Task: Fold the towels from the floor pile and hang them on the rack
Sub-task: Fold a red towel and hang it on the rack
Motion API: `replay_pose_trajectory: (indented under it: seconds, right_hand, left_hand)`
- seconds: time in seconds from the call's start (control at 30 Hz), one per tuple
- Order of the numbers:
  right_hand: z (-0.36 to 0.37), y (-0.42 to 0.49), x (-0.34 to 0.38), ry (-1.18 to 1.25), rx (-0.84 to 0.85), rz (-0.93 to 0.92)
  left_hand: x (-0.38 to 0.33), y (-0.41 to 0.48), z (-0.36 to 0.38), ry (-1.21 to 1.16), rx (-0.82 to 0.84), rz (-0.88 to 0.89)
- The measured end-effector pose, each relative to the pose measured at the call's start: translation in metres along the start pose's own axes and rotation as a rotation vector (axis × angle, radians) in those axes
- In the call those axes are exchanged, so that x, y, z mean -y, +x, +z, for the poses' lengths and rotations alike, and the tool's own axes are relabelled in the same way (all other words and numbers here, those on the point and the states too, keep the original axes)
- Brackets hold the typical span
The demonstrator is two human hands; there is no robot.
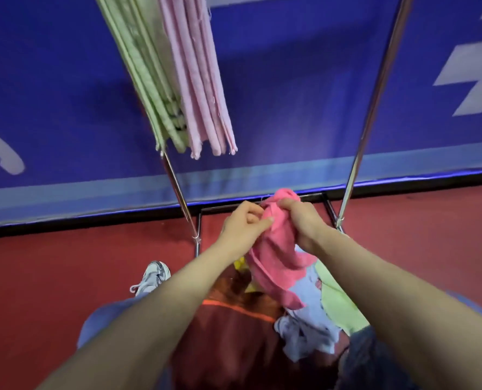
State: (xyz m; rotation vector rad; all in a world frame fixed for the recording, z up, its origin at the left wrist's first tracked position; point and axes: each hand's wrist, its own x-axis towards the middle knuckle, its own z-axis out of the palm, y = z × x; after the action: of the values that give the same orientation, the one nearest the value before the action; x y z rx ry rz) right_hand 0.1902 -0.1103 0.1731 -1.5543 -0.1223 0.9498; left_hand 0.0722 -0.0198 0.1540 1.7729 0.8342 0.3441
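Observation:
A bright pink towel (pixel 273 257) hangs bunched between my two hands, above the floor pile. My left hand (pixel 244 229) pinches its upper edge with thumb and fingers. My right hand (pixel 301 220) grips the bunched top from the other side. Below lies the pile (pixel 304 322), with a brown towel with an orange stripe, a pale blue one, a light green one and a bit of yellow. On the rack (pixel 375 88) hang folded light green towels (pixel 147 80) and folded pale pink towels (pixel 197 80), side by side.
The rack's two chrome uprights slant down to a black base frame (pixel 262 202) on the red floor. A blue banner wall (pixel 290 94) stands right behind it. My left foot in a white sneaker (pixel 152 277) is planted left of the pile.

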Motion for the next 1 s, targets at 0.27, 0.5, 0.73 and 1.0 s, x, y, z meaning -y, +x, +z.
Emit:
replay_pose_trajectory:
  seconds: [0.27, 0.5, 0.73, 1.0]
  right_hand:
    - [-0.006, -0.095, 0.11, 0.332, 0.164, -0.099]
    - [-0.022, -0.141, 0.156, 0.405, 0.168, -0.219]
    - [-0.037, -0.14, 0.113, -0.488, -0.143, -0.241]
    - [-0.003, -0.175, 0.111, -0.646, 0.385, -0.368]
  left_hand:
    - [-0.035, -0.066, -0.003, 0.219, 0.096, 0.094]
    - [-0.056, -0.089, -0.022, 0.099, 0.037, 0.115]
    - [-0.109, -0.094, -0.06, 0.092, -0.047, 0.256]
    - [-0.144, -0.107, -0.06, 0.046, 0.096, 0.301]
